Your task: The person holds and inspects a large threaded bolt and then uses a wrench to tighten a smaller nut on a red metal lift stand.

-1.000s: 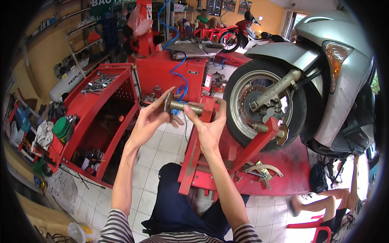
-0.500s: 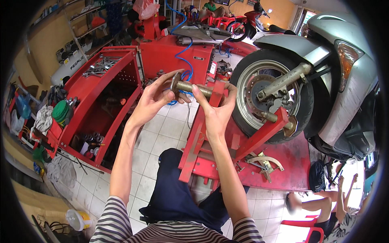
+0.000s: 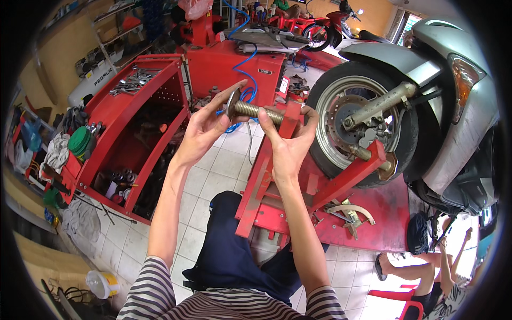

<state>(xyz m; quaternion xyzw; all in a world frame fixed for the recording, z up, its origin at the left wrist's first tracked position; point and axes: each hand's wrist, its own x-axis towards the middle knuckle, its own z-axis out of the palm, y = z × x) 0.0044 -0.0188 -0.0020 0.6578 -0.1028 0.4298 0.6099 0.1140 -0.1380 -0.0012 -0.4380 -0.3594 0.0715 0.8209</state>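
Note:
A thick threaded clamp screw (image 3: 248, 110) runs through the top of a red steel upright (image 3: 288, 121) of a wheel clamp. My left hand (image 3: 205, 129) is at the screw's round end plate (image 3: 232, 103), its fingers stretched out and thumb apart, touching the plate. My right hand (image 3: 290, 146) wraps the red upright, with the thumb against the threads and the fingers behind it, partly hidden. On the opposite red clamp arm (image 3: 349, 178), a second threaded screw (image 3: 361, 152) points at the scooter's front wheel (image 3: 341, 96).
The silver scooter (image 3: 453, 64) stands on a red lift platform (image 3: 384, 224), where a loose metal bracket (image 3: 350, 213) lies. At left is a red tool cart (image 3: 96, 173) with wrenches (image 3: 136, 80) on top. A blue air hose (image 3: 240, 66) hangs behind. Another person's leg (image 3: 410, 269) shows at lower right.
My left fingers have straightened at the end plate, having been more curled round it. My right hand keeps its place on the upright. The view has shifted slightly.

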